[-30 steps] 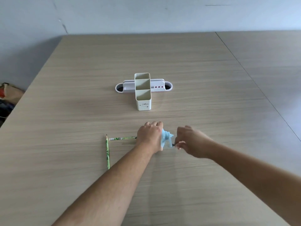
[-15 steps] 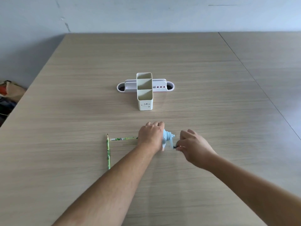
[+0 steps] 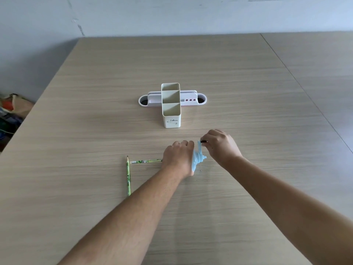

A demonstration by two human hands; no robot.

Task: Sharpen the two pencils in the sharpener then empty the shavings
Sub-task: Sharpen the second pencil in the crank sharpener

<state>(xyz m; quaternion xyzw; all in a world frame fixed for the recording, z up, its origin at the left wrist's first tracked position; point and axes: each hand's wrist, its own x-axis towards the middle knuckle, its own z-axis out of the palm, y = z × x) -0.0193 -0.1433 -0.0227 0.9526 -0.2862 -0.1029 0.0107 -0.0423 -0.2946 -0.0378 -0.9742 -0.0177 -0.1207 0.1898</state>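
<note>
A light blue crank sharpener (image 3: pixel 197 161) stands on the wooden table (image 3: pixel 248 115), mostly covered by my left hand (image 3: pixel 178 158), which clamps it from above. One green patterned pencil (image 3: pixel 146 161) lies level, its right end hidden under my left hand at the sharpener. My right hand (image 3: pixel 219 145) pinches the black knob of the crank handle (image 3: pixel 202 141), which now points up and away from me. A second green pencil (image 3: pixel 128 175) lies loose to the left, its sharp tip pointing away.
A cream three-compartment pen holder (image 3: pixel 171 106) stands beyond the hands, in front of a white oblong stand (image 3: pixel 193 99) with holes. Bags lie on the floor (image 3: pixel 11 109) past the table's left edge. A seam to a second table (image 3: pixel 298 81) runs at right.
My right hand has swung the crank handle from low on the near side up to the far side. My left hand and both pencils have stayed in place.
</note>
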